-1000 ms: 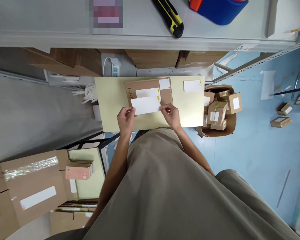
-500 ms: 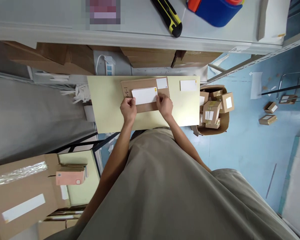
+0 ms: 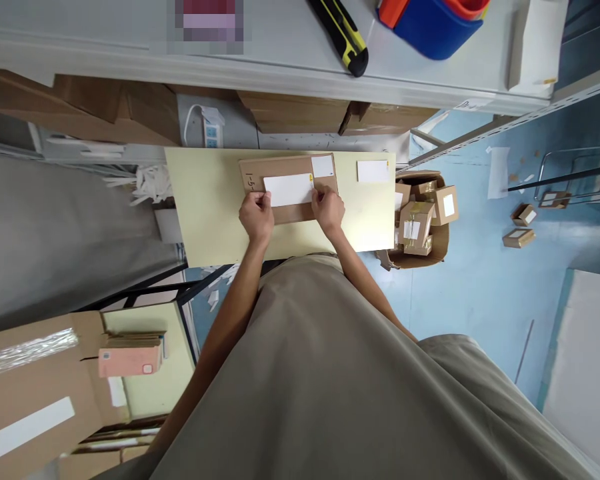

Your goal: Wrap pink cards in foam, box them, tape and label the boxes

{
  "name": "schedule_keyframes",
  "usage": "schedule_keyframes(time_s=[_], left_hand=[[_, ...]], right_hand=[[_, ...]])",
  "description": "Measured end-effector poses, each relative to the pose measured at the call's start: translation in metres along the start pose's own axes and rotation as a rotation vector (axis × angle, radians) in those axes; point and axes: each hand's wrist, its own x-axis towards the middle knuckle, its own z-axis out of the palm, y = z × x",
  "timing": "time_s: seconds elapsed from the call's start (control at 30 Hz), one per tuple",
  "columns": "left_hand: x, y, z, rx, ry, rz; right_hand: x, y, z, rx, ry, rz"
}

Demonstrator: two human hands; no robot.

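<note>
A white label (image 3: 289, 191) lies over a flat brown cardboard package (image 3: 293, 215), and I cannot tell whether it is stuck down. My left hand (image 3: 257, 215) pinches the label's lower left corner between thumb and finger. At its lower right edge my right hand (image 3: 329, 211) pinches it as well. A smaller white label (image 3: 323, 166) is on the package's upper right corner, and handwriting marks its left end. To the right, another white label (image 3: 373, 171) lies on the pale yellow table (image 3: 210, 220).
A carton (image 3: 443, 248) of small taped boxes stands right of the table. On the shelf above lie a yellow and black utility knife (image 3: 347, 43) and a blue tape dispenser (image 3: 433, 30). At lower left are a pink-fronted stack of boxes (image 3: 130, 361) and a large carton (image 3: 30, 380).
The view has shifted slightly. Both hands keep their pinch on the label, which stays at about the same place over the package.
</note>
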Motion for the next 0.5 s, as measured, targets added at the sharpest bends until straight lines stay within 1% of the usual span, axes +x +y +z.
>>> schedule_keyframes(time_s=[0.17,0.33,0.5], left_hand=[[0.0,0.001,0.001,0.03,0.002,0.009],[0.0,-0.002,0.002,0.024,0.0,0.017],[0.001,-0.004,0.001,0.035,-0.022,0.011]], right_hand=[[0.001,-0.003,-0.001,-0.027,-0.013,0.034],[0.003,0.002,-0.008,0.015,-0.002,0.047],[0.008,0.005,-0.019,0.013,-0.119,0.028]])
